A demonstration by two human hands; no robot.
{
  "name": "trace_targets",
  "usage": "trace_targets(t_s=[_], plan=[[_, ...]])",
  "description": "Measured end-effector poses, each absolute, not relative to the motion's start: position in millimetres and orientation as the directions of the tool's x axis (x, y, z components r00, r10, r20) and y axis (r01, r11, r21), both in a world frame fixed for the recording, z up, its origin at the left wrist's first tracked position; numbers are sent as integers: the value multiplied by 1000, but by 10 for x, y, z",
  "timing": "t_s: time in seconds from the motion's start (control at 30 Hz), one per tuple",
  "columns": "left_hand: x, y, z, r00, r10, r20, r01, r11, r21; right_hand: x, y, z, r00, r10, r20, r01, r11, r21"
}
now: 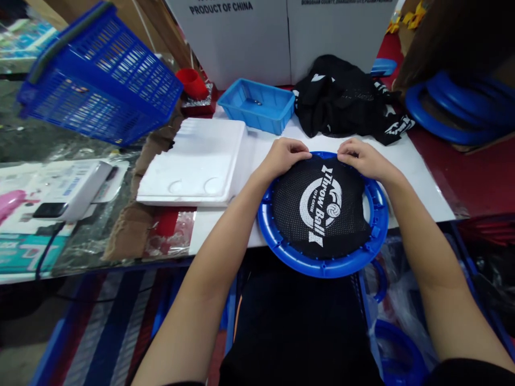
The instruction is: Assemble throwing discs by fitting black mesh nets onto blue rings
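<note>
A blue plastic ring (324, 268) rests at the table's front edge, partly over my lap. Across it lies a black mesh net (287, 206) with a white "Throw Ball" print. The net reaches the ring along most of its edge, but a gap shows at the right side. At the ring's far side, my left hand (285, 155) pinches the net's edge against the rim. A short way to its right, my right hand (362, 158) also pinches the net's edge at the rim. The fingertips cover the exact spots they grip.
Behind the ring are a pile of black nets (341, 99) and a light blue bin (257, 110) with a small item inside. White foam (197, 161) lies to the left, near a tilted blue basket (100, 75). Blue rings (426, 120) are stacked at right; cartons (241, 45) stand behind.
</note>
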State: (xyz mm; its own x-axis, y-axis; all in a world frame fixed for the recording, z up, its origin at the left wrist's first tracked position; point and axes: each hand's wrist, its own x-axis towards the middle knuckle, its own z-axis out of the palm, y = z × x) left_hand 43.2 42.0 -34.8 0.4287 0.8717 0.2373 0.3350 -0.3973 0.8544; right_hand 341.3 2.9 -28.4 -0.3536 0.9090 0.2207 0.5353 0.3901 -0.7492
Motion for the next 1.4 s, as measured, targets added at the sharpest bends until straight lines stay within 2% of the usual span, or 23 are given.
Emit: trace_targets(t_s=[0.1,0.33,0.5,0.67,0.87,0.97,1.07,1.17,1.4], plan=[[449,421,-358,433,867,246,332,-407,851,3426,108,-286,-407,896,174,535,389,-750],[420,392,-396,472,857,206,212,-337,917,3411,109,-337,-386,892,237,535,426,-730],[324,396,-349,532,827,182,144,-300,943,3415,79,-322,-394,893,218,521,413,-747],[192,344,-200,655,747,114,195,-313,930,3433,80,-317,-400,894,200,510,398,-762],[205,314,-219,658,736,160,303,-453,839,3416,92,-347,-409,892,192,536,405,-740],[235,285,-206,676,709,202,331,-537,776,3384,58,-301,-440,861,257,607,496,-621],[262,214,-171,733,637,239,357,-660,662,3351,13,-192,-455,832,316,649,553,-523],[294,139,-187,752,610,249,400,-723,563,3292,2,-84,-490,800,347,607,598,-523],[301,2,-178,721,644,256,550,-757,354,3123,-30,-110,-659,710,250,503,662,-555]])
